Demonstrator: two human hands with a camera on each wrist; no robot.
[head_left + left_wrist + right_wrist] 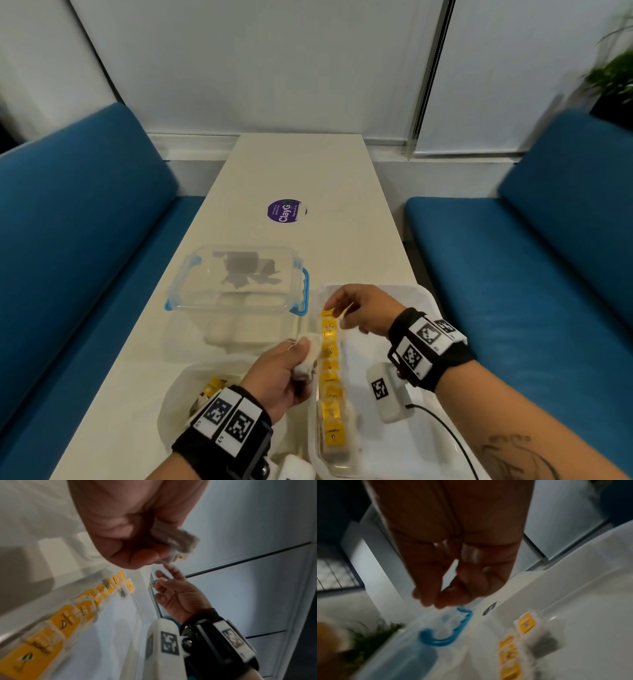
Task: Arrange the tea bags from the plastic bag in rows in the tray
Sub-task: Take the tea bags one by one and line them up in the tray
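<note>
On the bench, the plastic bag [178, 394] lies leftmost. The left hand [284, 370] clutches tea bags [308, 356]. A row of tea bags [330, 370] (yellow tags up) lines the tray [394, 455]; the right hand [363, 308] hovers loosely curled, holding nothing.

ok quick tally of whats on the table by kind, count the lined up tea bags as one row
tray: 1
clear box with blue clips: 1
plastic bag: 1
purple sticker: 1
row of tea bags: 1
total: 5
</note>
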